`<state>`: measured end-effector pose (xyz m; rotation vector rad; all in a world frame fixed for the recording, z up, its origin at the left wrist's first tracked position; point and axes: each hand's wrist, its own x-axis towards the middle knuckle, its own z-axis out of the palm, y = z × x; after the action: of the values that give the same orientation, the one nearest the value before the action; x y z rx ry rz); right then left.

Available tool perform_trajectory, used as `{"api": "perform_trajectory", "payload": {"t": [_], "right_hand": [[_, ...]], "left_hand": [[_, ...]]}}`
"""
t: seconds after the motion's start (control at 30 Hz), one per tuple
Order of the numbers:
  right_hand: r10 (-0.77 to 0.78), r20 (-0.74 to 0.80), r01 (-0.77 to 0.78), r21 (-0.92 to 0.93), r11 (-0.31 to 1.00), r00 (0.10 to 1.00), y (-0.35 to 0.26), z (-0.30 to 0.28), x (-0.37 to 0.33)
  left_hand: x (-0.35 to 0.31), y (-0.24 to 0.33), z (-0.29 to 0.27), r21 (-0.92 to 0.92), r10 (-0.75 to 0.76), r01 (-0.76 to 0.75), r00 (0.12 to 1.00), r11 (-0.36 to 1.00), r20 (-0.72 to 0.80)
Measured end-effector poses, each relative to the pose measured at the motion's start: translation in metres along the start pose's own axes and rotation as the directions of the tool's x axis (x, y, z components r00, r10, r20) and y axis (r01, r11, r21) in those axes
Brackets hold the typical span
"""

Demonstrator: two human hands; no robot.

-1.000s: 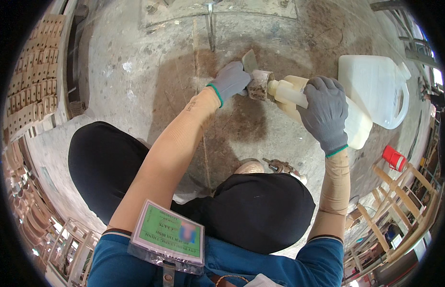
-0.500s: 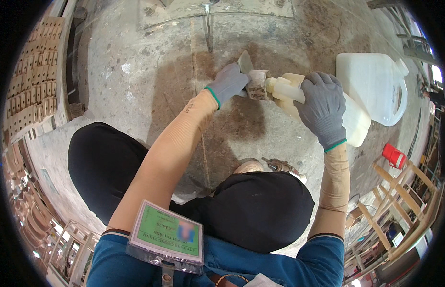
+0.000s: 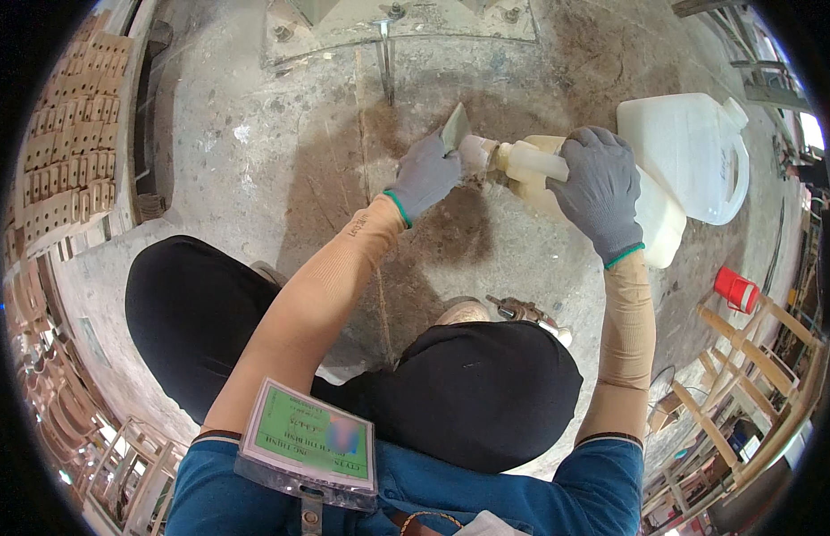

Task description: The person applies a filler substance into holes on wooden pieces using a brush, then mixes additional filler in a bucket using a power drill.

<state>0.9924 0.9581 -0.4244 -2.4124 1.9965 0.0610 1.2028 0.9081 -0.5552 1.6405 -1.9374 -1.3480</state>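
Observation:
My left hand, in a grey glove with a green cuff, holds a small flat scraper blade against the mouth of a cream plastic jug. My right hand, gloved the same way, grips that jug by its neck and holds it tipped on its side above the concrete floor. The blade's tip points up and away from me. I am crouched, with my knees in black trousers below both hands.
A larger white plastic jug lies behind the one I hold. A red cup stands to the right near wooden chair frames. Stacks of wooden parts line the left. A metal base plate is bolted ahead.
Both hands and the cream jug have shifted slightly; the blade in my left hand stays at the jug's mouth, now angled a little more upright.

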Motion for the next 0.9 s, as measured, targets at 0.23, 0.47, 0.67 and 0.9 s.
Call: {"api": "perform_trajectory", "payload": {"t": [0.23,0.47,0.67,0.9], "right_hand": [[0.039,0.040,-0.040,0.030,0.999,0.998,0.002,-0.011,-0.002],[0.065,-0.075,-0.062,0.047,0.997,0.995,0.028,-0.014,-0.026],[0.173,-0.180,-0.124,0.254,0.959,0.968,0.067,-0.047,-0.077],[0.567,-0.177,-0.336,0.651,0.681,0.805,0.149,-0.048,-0.201]], "left_hand": [[-0.005,-0.018,-0.008,-0.010,0.080,-0.080,0.997,0.997,-0.015],[-0.015,0.041,-0.042,-0.351,0.144,-0.028,0.940,0.936,0.310],[-0.016,0.069,-0.072,-0.696,0.099,0.108,0.963,0.710,0.251],[-0.018,0.093,-0.062,-0.778,0.150,0.160,0.939,0.607,0.309]]}}
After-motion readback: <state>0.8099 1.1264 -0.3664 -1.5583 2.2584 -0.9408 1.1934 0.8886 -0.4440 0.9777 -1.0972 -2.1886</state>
